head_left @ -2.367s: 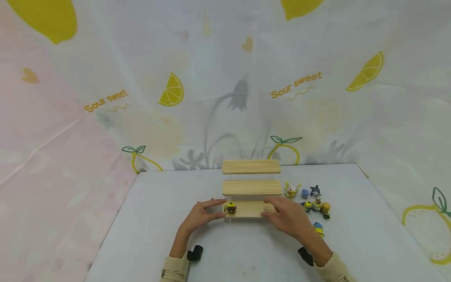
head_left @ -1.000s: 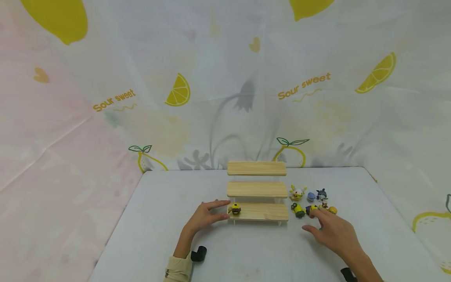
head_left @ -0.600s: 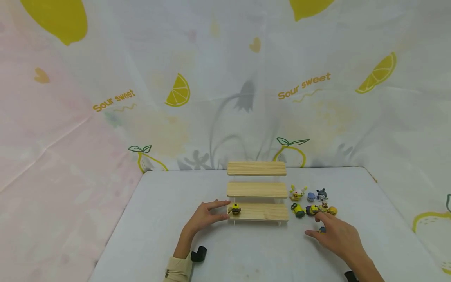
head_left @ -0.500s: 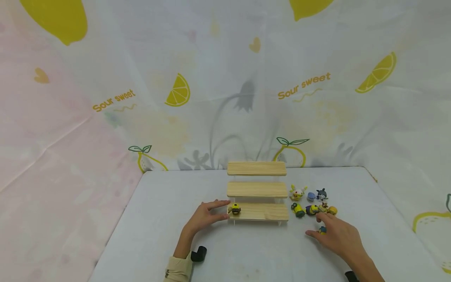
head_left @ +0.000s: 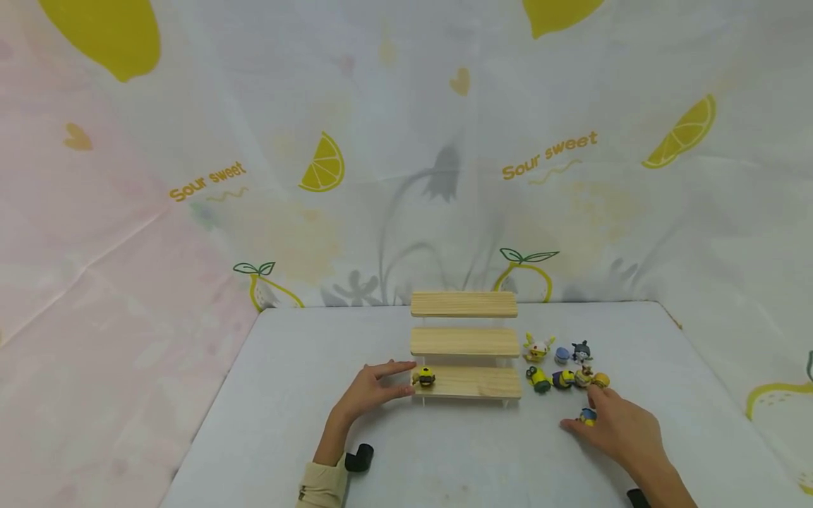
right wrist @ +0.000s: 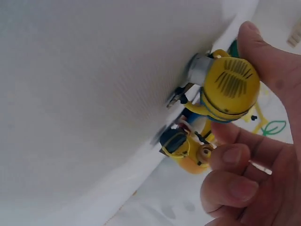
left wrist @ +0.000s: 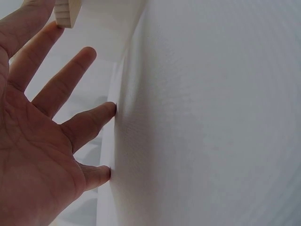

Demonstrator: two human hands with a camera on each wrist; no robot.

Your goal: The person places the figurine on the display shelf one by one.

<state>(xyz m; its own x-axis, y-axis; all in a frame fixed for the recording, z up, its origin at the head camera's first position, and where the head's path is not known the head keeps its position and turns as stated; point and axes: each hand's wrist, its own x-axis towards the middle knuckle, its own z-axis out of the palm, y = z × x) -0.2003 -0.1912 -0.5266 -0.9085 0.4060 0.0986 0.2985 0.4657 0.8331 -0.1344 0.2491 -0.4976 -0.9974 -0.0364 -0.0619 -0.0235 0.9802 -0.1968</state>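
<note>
Fingers spread, my left hand [head_left: 367, 391] rests at the left end of the lowest board [head_left: 483, 382] of a three-step wooden stand. In the left wrist view a fingertip touches the wood's end [left wrist: 68, 13]. A yellow and dark figurine [head_left: 426, 377] stands on that board's left end. My right hand [head_left: 625, 429] is at the table's right, thumb and index finger apart around a blue and yellow minion figurine [right wrist: 230, 89], which stands on the table. Its other fingers are bent close to a second yellow figurine [right wrist: 181, 148]; whether they touch is unclear.
Several small figurines lie right of the stand: a green and yellow one [head_left: 539, 379], a dark and yellow one [head_left: 562, 379], a white and yellow one [head_left: 537, 347], a blue one [head_left: 562, 355] and a grey one [head_left: 581, 351]. A lemon-print cloth [head_left: 381, 141] hangs behind the white table [head_left: 444, 451].
My right hand has left the lowest board and gone right to the figurines, then edged slightly further right. A green and yellow figurine has appeared right of the stand. My left hand has stayed put.
</note>
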